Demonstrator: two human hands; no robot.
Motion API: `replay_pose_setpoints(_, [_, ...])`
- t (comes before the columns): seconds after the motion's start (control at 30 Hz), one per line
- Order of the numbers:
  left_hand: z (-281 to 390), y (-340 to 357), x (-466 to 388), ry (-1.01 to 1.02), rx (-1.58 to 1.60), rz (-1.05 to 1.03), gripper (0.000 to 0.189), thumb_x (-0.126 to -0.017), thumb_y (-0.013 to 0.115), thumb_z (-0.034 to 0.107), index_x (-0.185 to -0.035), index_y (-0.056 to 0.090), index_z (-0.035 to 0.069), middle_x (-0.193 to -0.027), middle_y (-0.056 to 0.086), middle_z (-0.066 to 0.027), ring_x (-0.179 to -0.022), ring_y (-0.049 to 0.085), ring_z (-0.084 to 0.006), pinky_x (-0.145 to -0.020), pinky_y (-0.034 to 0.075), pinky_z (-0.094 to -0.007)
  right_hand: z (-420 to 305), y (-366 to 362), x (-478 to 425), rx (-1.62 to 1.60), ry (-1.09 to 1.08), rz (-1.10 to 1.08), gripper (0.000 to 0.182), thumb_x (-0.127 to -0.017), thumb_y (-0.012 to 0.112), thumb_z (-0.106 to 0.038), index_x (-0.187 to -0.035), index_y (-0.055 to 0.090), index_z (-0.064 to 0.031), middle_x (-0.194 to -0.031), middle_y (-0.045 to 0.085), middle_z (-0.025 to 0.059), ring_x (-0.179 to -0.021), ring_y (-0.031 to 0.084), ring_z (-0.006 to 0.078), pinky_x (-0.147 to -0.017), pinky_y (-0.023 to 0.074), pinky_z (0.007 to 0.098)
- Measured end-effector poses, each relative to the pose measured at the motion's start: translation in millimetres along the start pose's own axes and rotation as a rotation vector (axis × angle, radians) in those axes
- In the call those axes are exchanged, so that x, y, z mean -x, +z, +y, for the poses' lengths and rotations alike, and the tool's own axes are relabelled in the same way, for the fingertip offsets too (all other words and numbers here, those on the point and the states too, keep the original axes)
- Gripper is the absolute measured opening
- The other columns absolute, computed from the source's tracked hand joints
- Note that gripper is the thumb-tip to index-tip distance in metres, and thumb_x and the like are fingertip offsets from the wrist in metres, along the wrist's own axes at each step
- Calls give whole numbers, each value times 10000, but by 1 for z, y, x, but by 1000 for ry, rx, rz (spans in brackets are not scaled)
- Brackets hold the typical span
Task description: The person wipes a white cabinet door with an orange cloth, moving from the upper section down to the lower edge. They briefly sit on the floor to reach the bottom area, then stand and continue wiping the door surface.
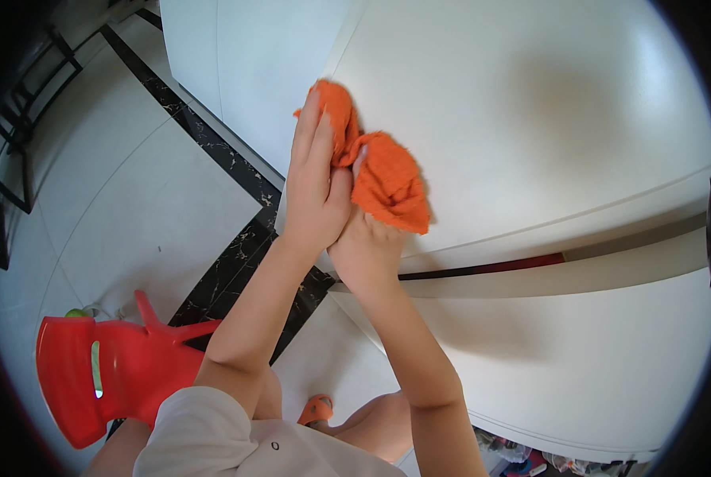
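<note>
An orange cloth (391, 185) lies bunched in two lobes against a white panel (481, 137), near the panel's left edge. My left hand (317, 173) presses the upper lobe with long, straight fingers, holding it along that edge. Beside it, my right hand (370, 238) has the lower lobe, which covers most of its fingers; how they are bent is hidden. The two hands touch at the thumb side.
Below the panel runs a gap, then a second white panel (540, 322). A red plastic chair (129, 369) stands by my left side. Black marble strips (212, 143) cross the pale floor tiles (135, 179). Dark metal frames (9, 179) stand far left; assorted items (522, 456) lie bottom right.
</note>
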State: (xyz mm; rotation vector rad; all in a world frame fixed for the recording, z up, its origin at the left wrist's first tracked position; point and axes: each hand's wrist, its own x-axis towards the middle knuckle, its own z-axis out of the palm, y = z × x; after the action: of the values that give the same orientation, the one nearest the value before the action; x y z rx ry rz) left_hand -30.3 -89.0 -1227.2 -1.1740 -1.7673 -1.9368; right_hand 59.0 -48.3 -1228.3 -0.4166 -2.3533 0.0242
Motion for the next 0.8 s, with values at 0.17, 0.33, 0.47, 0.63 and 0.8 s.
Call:
replay_pose_setpoints(0.17, [-37, 10, 63, -238, 95, -15, 650, -785, 335, -91, -1426, 233, -64, -1533, 134, -234, -1431, 106, -375, -1167, 99, -415, 15, 35, 56, -16, 12, -111, 392, -835, 606, -159, -1196, 582, -9, -1205, 606, 130, -1096, 583, 273, -924, 441, 408])
replay_pose_setpoints(0.33, [-48, 22, 117, -594, 209, -10, 686, -854, 336, -45, -1475, 45, -34, -1559, 8, -197, -1446, 19, -333, -1173, 40, -383, 37, 54, 109, 52, -32, -357, 365, -820, 583, -140, -1166, 617, -28, -1164, 628, 129, -1103, 583, 259, -946, 423, 435])
replay_pose_setpoints(0.47, [-33, 31, 109, -598, 261, -45, 714, -863, 319, -35, -1484, -33, -5, -1563, -20, -164, -1448, 0, -286, -1168, 60, -361, 33, 32, 104, 54, 83, -369, 384, -821, 581, -150, -1187, 611, -40, -1170, 626, 134, -1093, 591, 250, -963, 414, 430])
replay_pose_setpoints(0.63, [-4, 43, 81, -22, 212, -72, 675, -896, 349, 11, -1492, 32, 9, -1562, -85, -190, -1434, -94, -387, -1150, 5, -463, 23, -30, 57, 46, 67, -131, 696, -861, 581, -199, -1438, 280, 46, -1223, 590, 193, -1155, 557, 311, -1006, 376, 427])
replay_pose_setpoints(0.8, [20, 38, 70, 18, 180, -187, 573, -859, 394, -2, -1423, 291, -14, -1545, 40, -253, -1416, 13, -470, -1134, 104, -499, 34, -40, 58, 137, 53, -125, 673, -863, 592, -142, -1417, 286, 89, -1219, 581, 200, -1146, 556, 311, -1008, 379, 417])
